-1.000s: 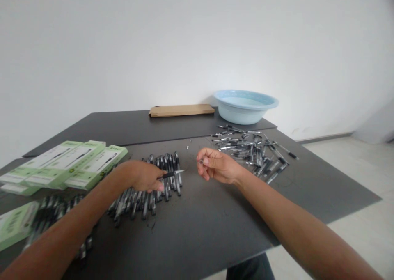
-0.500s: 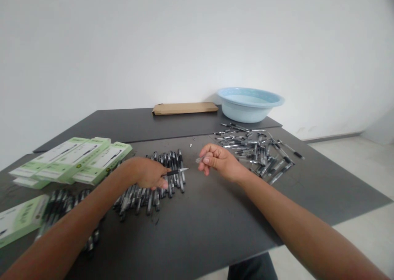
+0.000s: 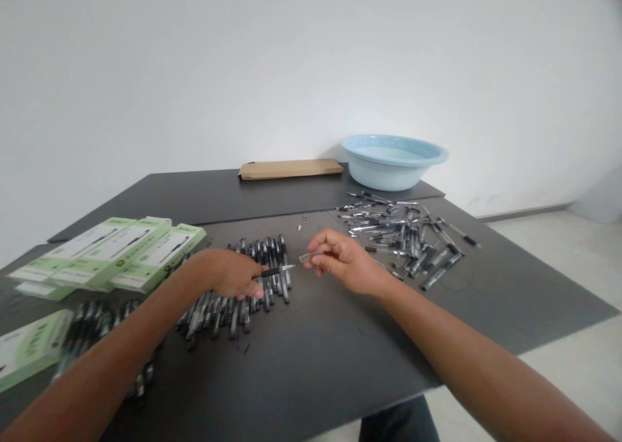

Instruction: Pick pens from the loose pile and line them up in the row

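My left hand (image 3: 236, 275) is closed on a pen (image 3: 273, 271) with a black grip, its bare silver tip pointing right. Between the thumb and fingers of my right hand (image 3: 339, 258) is a clear pen cap (image 3: 306, 258), its end facing the pen tip with a small gap between them. Beneath my left hand lies a row of capped pens (image 3: 238, 312) side by side. To the right of my right hand, a loose heap of pens and pen parts (image 3: 413, 241) is spread over the dark table (image 3: 311, 358).
Green and white pen boxes (image 3: 116, 251) stand at the left, with another box (image 3: 34, 348) nearer me beside more pens (image 3: 90, 328). At the back are a flat brown cardboard piece (image 3: 291, 168) and a light blue basin (image 3: 393, 163). Tiny metal tips (image 3: 299, 227) lie mid-table.
My right hand has moved slightly left, bringing the cap nearer the pen tip, and more of the cap now shows. The left hand keeps its hold on the pen.
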Action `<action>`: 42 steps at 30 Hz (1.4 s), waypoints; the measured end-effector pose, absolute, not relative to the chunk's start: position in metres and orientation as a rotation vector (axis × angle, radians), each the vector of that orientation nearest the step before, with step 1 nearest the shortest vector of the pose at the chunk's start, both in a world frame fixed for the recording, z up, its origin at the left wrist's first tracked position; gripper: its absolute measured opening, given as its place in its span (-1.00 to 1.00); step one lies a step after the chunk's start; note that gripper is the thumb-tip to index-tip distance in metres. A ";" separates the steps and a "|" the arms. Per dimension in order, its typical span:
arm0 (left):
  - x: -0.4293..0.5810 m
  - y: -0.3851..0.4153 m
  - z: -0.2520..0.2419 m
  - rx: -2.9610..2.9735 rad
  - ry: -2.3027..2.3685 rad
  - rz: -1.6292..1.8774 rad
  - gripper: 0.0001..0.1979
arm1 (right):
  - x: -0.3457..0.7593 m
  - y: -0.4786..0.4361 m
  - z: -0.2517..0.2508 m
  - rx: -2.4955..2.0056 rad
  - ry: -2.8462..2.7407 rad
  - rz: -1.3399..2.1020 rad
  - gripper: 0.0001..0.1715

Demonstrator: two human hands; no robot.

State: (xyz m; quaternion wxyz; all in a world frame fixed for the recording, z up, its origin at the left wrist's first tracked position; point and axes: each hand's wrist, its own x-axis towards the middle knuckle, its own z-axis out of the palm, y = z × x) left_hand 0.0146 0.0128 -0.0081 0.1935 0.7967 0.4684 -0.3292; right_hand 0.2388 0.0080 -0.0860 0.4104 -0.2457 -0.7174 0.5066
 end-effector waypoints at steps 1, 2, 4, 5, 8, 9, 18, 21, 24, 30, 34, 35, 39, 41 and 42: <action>0.015 0.013 -0.008 2.244 1.310 -0.922 -0.48 | 0.239 0.008 -0.087 -0.620 -1.821 1.269 -0.85; 0.015 0.013 -0.008 2.249 1.309 -0.924 -0.46 | 0.239 0.007 -0.087 -0.625 -1.832 1.263 -0.85; 0.015 0.013 -0.007 2.244 1.317 -0.932 -0.44 | 0.238 0.006 -0.087 -0.635 -1.848 1.254 -0.86; 0.015 0.013 -0.007 2.240 1.318 -0.935 -0.45 | 0.238 0.006 -0.087 -0.639 -1.854 1.251 -0.86; 0.016 0.013 -0.007 2.234 1.315 -0.939 -0.46 | 0.237 0.005 -0.087 -0.642 -1.870 1.240 -0.86; 0.016 0.013 -0.008 2.234 1.315 -0.940 -0.46 | 0.237 0.005 -0.086 -0.641 -1.875 1.235 -0.86; 0.017 0.012 -0.006 2.262 1.296 -0.963 -0.48 | 0.235 0.002 -0.086 -0.640 -1.865 1.258 -0.85; 0.017 0.012 -0.006 2.258 1.255 -0.957 -0.55 | 0.234 0.001 -0.086 -0.644 -1.873 1.263 -0.86; 0.017 0.012 -0.007 2.268 1.260 -0.929 -0.58 | 0.232 -0.001 -0.087 -0.645 -1.879 1.264 -0.88; 0.018 0.011 -0.008 2.273 1.280 -0.937 -0.56 | 0.228 -0.004 -0.089 -0.661 -1.901 1.223 -0.88; 0.019 0.011 -0.008 2.264 1.257 -0.954 -0.60 | 0.227 -0.007 -0.087 -0.734 -2.013 1.048 -0.88; 0.020 0.011 -0.007 2.264 1.258 -0.955 -0.61 | 0.226 -0.008 -0.086 -0.759 -2.042 0.995 -0.87; 0.023 0.008 -0.005 2.282 1.277 -0.981 -0.66 | 0.225 -0.011 -0.082 -0.830 -2.146 0.810 -0.87; 0.025 0.006 -0.004 2.283 1.288 -0.991 -0.65 | 0.224 -0.011 -0.081 -0.856 -2.178 0.748 -0.88; 0.025 0.006 -0.003 2.279 1.293 -0.996 -0.64 | 0.224 -0.011 -0.081 -0.867 -2.187 0.726 -0.89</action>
